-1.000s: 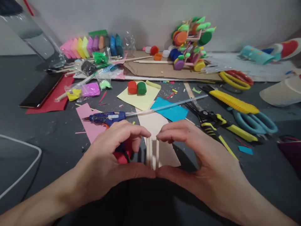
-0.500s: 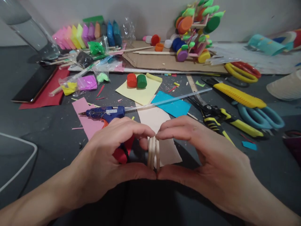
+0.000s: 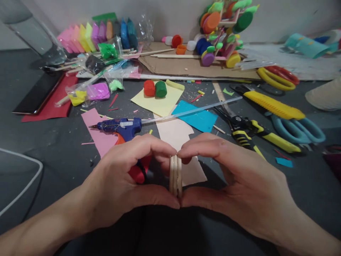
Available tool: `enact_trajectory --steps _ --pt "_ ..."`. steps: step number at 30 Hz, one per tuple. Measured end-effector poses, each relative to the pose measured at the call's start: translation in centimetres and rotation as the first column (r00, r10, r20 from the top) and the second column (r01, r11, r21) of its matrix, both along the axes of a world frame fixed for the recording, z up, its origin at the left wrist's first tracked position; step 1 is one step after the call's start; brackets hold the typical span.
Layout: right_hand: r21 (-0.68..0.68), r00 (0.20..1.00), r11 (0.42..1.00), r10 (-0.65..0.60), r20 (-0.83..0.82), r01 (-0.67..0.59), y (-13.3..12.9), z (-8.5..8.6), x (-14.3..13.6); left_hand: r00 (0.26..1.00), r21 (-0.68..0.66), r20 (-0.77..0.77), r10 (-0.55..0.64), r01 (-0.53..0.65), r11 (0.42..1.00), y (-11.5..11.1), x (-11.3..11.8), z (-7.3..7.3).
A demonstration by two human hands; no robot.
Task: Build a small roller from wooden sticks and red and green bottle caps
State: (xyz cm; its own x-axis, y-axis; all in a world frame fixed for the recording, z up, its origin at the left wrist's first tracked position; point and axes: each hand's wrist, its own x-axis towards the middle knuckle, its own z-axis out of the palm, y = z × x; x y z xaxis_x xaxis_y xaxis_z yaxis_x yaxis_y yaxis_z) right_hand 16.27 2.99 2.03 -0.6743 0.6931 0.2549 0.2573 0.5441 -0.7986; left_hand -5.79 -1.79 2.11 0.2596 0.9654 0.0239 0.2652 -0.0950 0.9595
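Between my two hands is a small bundle of pale wooden sticks (image 3: 176, 176), held upright and side by side. My left hand (image 3: 130, 170) pinches it from the left, fingertips at the top end and thumb at the bottom. In the same way my right hand (image 3: 223, 174) grips it from the right, and the tips of both hands nearly meet. Beyond my left hand lies a blue hot glue gun (image 3: 119, 126) with a long clear glue stick (image 3: 191, 113) running out of its back. Cream paper (image 3: 173, 133) lies behind the sticks.
Red and green caps (image 3: 160, 89) stand on yellow paper (image 3: 141, 100). Pliers (image 3: 239, 124), a yellow cutter (image 3: 274, 104) and blue-handled scissors (image 3: 293, 129) lie at right. Colourful clay packs (image 3: 90, 37) and a decorated stick structure (image 3: 221, 35) stand at the back. A phone (image 3: 38, 92) lies left.
The sticks, which had a gap between them, are now pressed closer together and stand straighter. Both hands have shifted very slightly; the view has moved a little.
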Motion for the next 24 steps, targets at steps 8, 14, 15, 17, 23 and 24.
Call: enact_trajectory --steps 8,14,15,17,23,24 --pt "-0.041 1.0 0.999 0.009 -0.006 -0.009 -0.13 -0.04 0.02 0.999 -0.059 0.041 -0.034 0.037 0.998 -0.14 -0.07 -0.15" --pt "-0.074 1.0 0.997 0.0 -0.008 -0.001 -0.1 0.0 -0.03 0.991 -0.101 0.125 -0.048 0.061 0.993 0.0 0.11 -0.38" --pt "-0.083 1.0 0.997 0.0 -0.01 -0.001 -0.12 -0.03 0.01 0.987 -0.125 0.152 -0.051 0.07 0.99 0.03 0.16 -0.38" --pt "-0.107 1.0 0.994 0.0 -0.018 -0.002 -0.18 -0.14 0.08 0.979 -0.166 0.195 -0.055 0.088 0.982 0.11 0.21 -0.35" --pt "-0.151 0.999 0.988 -0.018 -0.027 0.014 -0.33 -0.29 0.13 0.976 -0.213 0.216 -0.015 0.063 0.975 0.28 0.14 -0.02" --pt "-0.144 0.999 0.989 -0.022 -0.024 0.019 -0.36 -0.25 0.13 0.974 -0.233 0.228 -0.001 0.056 0.971 0.27 0.16 0.06"
